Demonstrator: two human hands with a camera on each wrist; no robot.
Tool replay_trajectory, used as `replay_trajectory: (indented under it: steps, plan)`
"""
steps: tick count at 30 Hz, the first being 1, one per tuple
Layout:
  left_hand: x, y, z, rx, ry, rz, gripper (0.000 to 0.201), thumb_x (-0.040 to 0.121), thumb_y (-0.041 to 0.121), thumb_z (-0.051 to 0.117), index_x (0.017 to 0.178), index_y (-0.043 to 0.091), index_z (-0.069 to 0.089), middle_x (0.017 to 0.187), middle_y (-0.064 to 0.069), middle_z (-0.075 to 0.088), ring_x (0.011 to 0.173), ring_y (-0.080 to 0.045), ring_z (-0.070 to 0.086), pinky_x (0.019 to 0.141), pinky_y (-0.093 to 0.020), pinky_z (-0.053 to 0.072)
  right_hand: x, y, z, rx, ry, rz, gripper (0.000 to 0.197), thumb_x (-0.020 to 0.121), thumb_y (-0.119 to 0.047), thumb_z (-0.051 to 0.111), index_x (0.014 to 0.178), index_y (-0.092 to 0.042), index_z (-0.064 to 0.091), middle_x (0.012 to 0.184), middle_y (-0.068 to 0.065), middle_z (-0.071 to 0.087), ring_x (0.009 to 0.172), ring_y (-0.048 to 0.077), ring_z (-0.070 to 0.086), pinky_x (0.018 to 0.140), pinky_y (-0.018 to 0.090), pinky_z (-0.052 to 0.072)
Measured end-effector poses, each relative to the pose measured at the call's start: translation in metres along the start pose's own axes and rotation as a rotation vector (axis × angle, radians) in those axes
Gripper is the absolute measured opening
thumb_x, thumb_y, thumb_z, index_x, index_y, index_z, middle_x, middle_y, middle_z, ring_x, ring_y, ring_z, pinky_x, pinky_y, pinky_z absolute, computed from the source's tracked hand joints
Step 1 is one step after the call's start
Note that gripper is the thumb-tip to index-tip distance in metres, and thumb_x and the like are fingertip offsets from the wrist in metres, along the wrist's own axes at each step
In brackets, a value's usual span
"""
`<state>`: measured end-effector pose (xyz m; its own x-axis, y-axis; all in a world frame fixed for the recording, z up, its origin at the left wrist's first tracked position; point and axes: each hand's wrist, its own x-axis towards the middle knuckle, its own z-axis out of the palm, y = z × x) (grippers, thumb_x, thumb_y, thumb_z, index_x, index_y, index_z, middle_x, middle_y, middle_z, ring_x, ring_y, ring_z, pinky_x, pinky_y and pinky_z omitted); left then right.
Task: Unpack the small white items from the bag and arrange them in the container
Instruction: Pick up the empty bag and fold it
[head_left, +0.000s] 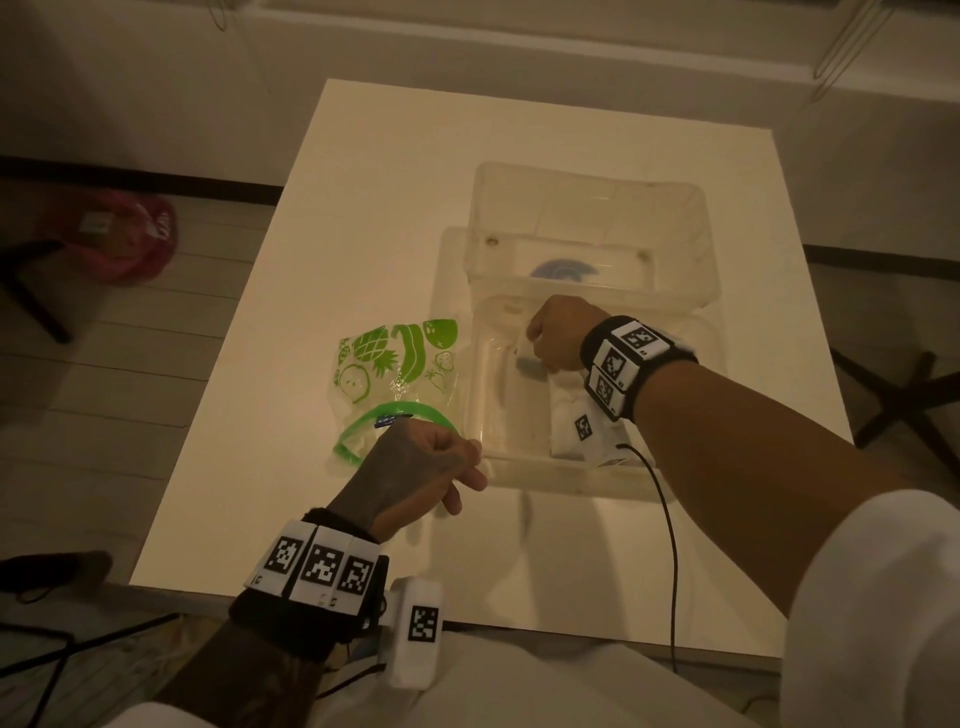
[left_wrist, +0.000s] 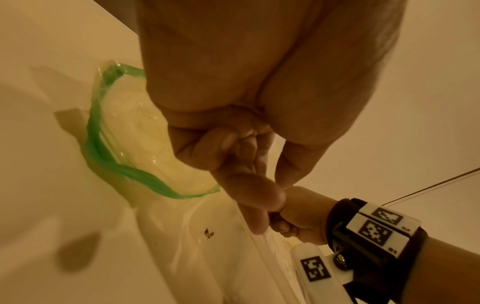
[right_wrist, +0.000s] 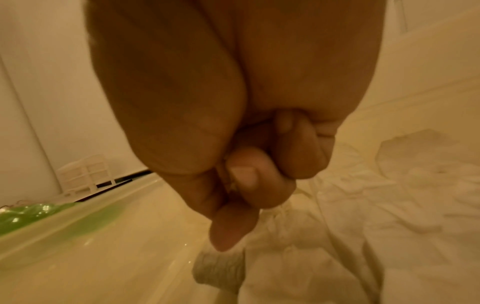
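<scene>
bag (head_left: 397, 387): clear, green fruit print, green zip rim
container (head_left: 587, 291): clear
table (head_left: 363, 182): cream
wristbands (head_left: 631, 364): black-white square codes

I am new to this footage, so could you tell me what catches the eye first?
The green fruit-print bag lies open on the table, left of the clear container. The right hand reaches into the container over white items; the left hand pinches its near rim.

No readable words or numbers; only square black-and-white code markers on both wrist bands (head_left: 318, 567)
</scene>
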<state>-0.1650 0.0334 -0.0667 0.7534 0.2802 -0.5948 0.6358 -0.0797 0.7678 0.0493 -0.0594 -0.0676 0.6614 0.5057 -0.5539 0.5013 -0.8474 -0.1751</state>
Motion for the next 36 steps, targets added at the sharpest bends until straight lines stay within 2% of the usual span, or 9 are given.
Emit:
replay_trajectory:
  steps: [5,9,11,15,19,24,29,33,36]
  plan:
    - [-0.006,0.001,-0.005,0.03,0.084,0.054,0.014,0.093,0.015,0.06,0.083,0.008,0.067,0.073,-0.002,0.074,0.047,-0.007,0.059,0.056,-0.025,0.053,-0.002,0.0,-0.002,-0.001,0.012,-0.005,0.025,0.087,-0.015,0.06,0.109,-0.007,0.069,0.109,0.01,0.067,0.094,0.024,0.063,0.083,0.033,0.052]
    - [-0.011,-0.001,-0.024,0.246,0.481,0.334,0.007,0.08,0.006,0.071,0.08,0.01,0.065,0.065,0.003,0.059,0.059,-0.006,0.054,0.056,-0.015,0.042,-0.01,0.002,-0.005,0.048,0.087,-0.035,0.021,0.092,-0.016,0.052,0.102,-0.005,0.067,0.1,0.01,0.066,0.091,0.023,0.062,0.087,0.033,0.052]
    - [-0.005,-0.007,-0.038,0.4,0.623,0.445,0.029,0.071,0.011,0.08,0.094,0.008,0.062,0.071,0.001,0.057,0.062,-0.01,0.051,0.058,-0.019,0.041,-0.015,0.003,-0.005,0.091,0.122,-0.047,0.019,0.092,-0.015,0.052,0.1,-0.005,0.066,0.097,0.008,0.065,0.091,0.022,0.062,0.088,0.031,0.052]
    - [0.016,-0.019,-0.053,0.733,0.537,0.385,0.093,0.058,0.028,0.089,0.137,0.015,0.042,0.123,-0.012,0.051,0.108,-0.028,0.05,0.086,-0.042,0.05,-0.021,0.003,-0.003,0.177,0.137,-0.069,0.013,0.089,-0.014,0.056,0.086,-0.008,0.067,0.083,0.003,0.063,0.073,0.013,0.057,0.066,0.021,0.044]
    - [0.03,-0.024,-0.049,0.973,0.463,0.302,0.075,0.077,0.03,0.075,0.143,0.023,0.04,0.125,-0.012,0.054,0.111,-0.031,0.053,0.089,-0.047,0.046,-0.029,-0.005,0.0,0.234,0.143,-0.125,0.011,0.087,-0.015,0.058,0.081,-0.013,0.067,0.079,-0.002,0.062,0.074,0.013,0.056,0.067,0.022,0.04]
    - [0.039,-0.023,-0.05,0.709,0.601,0.277,0.036,0.093,0.011,0.054,0.128,0.008,0.06,0.106,-0.019,0.052,0.088,-0.035,0.056,0.078,-0.038,0.046,-0.047,-0.023,0.0,0.261,0.143,-0.284,0.013,0.085,-0.032,0.067,0.089,-0.02,0.067,0.08,-0.014,0.052,0.079,0.01,0.054,0.066,0.021,0.038]
    - [0.041,-0.009,-0.068,0.363,0.728,0.198,0.025,0.095,0.01,0.046,0.088,-0.006,0.063,0.094,-0.024,0.054,0.077,-0.029,0.05,0.068,-0.032,0.037,-0.064,-0.05,0.006,0.238,0.004,-0.449,0.092,0.064,-0.048,0.084,0.141,-0.03,0.037,0.102,-0.006,0.06,0.09,0.011,0.055,0.077,0.026,0.045]
    - [0.023,0.019,-0.071,-0.258,0.588,0.13,0.021,0.095,0.008,0.046,0.086,0.01,0.065,0.083,-0.01,0.061,0.076,-0.023,0.06,0.057,-0.032,0.054,-0.063,-0.067,0.015,0.239,0.073,-0.532,0.127,0.051,-0.051,0.089,0.149,-0.039,0.01,0.127,0.003,0.047,0.108,0.02,0.053,0.092,0.035,0.048]
    - [0.006,0.041,-0.06,-0.561,0.326,0.193,0.023,0.094,0.0,0.043,0.092,0.008,0.065,0.09,-0.014,0.067,0.084,-0.028,0.062,0.064,-0.04,0.058,-0.065,-0.073,0.012,0.322,0.138,-0.563,0.113,0.052,-0.046,0.09,0.145,-0.034,0.027,0.126,0.001,0.047,0.107,0.018,0.052,0.09,0.031,0.047]
